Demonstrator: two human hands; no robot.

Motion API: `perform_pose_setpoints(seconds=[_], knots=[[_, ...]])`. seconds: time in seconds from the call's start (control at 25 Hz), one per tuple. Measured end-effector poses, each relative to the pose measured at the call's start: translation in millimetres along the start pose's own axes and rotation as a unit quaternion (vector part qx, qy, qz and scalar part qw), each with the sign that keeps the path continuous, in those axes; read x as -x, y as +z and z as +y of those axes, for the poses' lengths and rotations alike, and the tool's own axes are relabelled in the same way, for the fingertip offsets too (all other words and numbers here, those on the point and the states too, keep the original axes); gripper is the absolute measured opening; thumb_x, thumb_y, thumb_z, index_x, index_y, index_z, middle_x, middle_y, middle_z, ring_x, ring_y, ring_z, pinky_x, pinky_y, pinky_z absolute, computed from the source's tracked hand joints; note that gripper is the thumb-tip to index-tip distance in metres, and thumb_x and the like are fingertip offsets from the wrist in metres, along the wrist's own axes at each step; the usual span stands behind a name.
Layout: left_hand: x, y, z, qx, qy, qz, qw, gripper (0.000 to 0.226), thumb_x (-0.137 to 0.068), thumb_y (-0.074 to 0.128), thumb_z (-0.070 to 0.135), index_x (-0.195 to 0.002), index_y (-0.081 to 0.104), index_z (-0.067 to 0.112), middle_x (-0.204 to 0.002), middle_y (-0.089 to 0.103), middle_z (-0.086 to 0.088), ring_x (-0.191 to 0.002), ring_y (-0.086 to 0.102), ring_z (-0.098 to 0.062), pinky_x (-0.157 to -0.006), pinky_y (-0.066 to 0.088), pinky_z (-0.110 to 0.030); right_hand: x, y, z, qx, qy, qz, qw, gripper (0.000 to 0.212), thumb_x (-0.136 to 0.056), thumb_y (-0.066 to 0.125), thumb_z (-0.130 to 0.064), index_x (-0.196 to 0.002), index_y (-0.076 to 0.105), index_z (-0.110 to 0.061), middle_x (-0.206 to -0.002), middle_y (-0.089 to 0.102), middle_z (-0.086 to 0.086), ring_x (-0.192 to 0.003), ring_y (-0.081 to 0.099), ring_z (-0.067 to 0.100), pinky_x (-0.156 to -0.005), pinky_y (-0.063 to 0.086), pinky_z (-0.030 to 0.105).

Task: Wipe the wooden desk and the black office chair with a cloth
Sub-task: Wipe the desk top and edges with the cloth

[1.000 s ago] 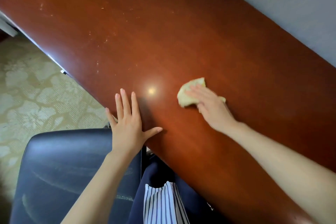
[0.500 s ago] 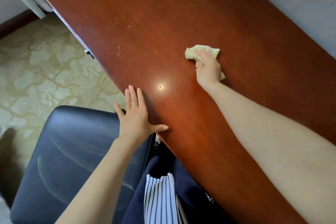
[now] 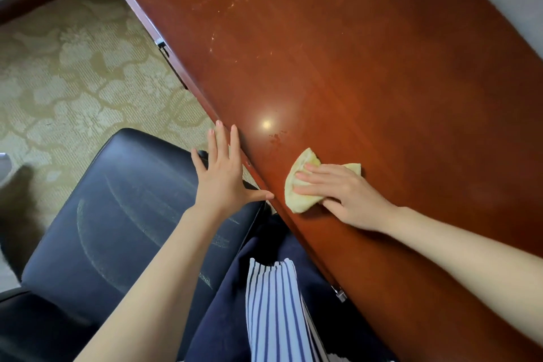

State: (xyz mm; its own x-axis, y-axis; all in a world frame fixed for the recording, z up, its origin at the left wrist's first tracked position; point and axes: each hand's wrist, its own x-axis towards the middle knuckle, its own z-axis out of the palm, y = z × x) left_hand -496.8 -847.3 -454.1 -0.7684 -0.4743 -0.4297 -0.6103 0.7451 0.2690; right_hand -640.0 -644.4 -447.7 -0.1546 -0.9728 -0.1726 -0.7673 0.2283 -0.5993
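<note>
Just crumpled yellow cloth [image 3: 297, 199] on glossy, scratched wooden desk [image 3: 352, 67].

Bright, even light; glare spot on desk [image 3: 367, 73]; edges warped.

Desk [image 3: 367, 47] glossy red wood, scuffed — cloth [image 3: 299, 194] soft; chair [image 3: 123, 214] smooth blk leather-look.

Under my right hand [image 3: 343, 194] the cloth [image 3: 299, 197] is pale yellow. The desk [image 3: 367, 67] around it glows deep red-brown, with a white glint and pale flecks just beyond. Below my left hand [image 3: 223, 176] the chair [image 3: 117, 200] is black, streaked with grey arcs. Past that hand, the carpet [image 3: 73, 82] shows cream flowers on olive-beige. Between my forearms there's navy fabric [image 3: 226, 317] and blue-and-white striped fabric [image 3: 273, 308].
</note>
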Motion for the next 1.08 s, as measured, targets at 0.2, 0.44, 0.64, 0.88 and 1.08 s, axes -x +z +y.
perform_pose_setpoints(seconds=[0.2,0.44,0.64,0.88,1.08], knots=[[2,0,-14,0.048,-0.002,0.010,0.999,0.139,-0.059,0.073,0.065,-0.148,-0.018,0.010,-0.158,-0.019,-0.003,-0.144,-0.019,-0.023,-0.112,-0.006,-0.057,-49,-26,8,0.062,-0.108,-0.084,0.989,0.050,-0.079,0.056,0.010,-0.123,0.062,-0.011,-0.135,0.054,0.006,-0.131,0.043,0.023,-0.111,0.027,0.029],[0,-5,-21,0.071,-0.019,0.006,0.997,0.135,-0.061,0.073,0.063,-0.149,-0.015,0.010,-0.159,-0.016,-0.004,-0.145,-0.017,-0.023,-0.112,-0.006,-0.057,-147,-27,-9,0.032,-0.069,-0.066,0.995,0.047,-0.087,0.051,0.008,-0.130,0.056,-0.010,-0.142,0.046,0.006,-0.137,0.035,0.020,-0.113,0.017,0.019],[4,-6,-23,0.088,-0.040,0.001,0.995,0.132,-0.065,0.070,0.065,-0.149,-0.014,0.009,-0.158,-0.017,-0.005,-0.145,-0.016,-0.022,-0.113,-0.005,-0.057,-199,-14,-30,-0.006,0.050,0.036,0.998,0.052,-0.090,0.047,0.003,-0.136,0.049,-0.020,-0.149,0.037,0.000,-0.141,0.025,0.014,-0.111,0.012,0.020],[1,-14,-25,0.109,-0.034,0.038,0.993,0.128,-0.065,0.073,0.060,-0.151,-0.008,0.011,-0.159,-0.013,-0.008,-0.145,-0.014,-0.026,-0.115,0.002,-0.054,-134,-2,-29,-0.058,0.037,0.041,0.997,0.055,-0.085,0.049,0.010,-0.132,0.054,-0.017,-0.145,0.042,-0.001,-0.140,0.028,0.014,-0.116,0.014,0.023],[-20,-23,-10,0.073,0.013,0.043,0.996,0.136,-0.058,0.073,0.066,-0.150,-0.010,0.010,-0.157,-0.018,-0.013,-0.145,-0.016,-0.030,-0.114,0.002,-0.053,-24,-9,1,0.029,-0.025,-0.028,0.999,0.058,-0.082,0.061,0.006,-0.133,0.053,-0.020,-0.143,0.041,-0.007,-0.138,0.030,0.013,-0.116,0.015,0.023]])
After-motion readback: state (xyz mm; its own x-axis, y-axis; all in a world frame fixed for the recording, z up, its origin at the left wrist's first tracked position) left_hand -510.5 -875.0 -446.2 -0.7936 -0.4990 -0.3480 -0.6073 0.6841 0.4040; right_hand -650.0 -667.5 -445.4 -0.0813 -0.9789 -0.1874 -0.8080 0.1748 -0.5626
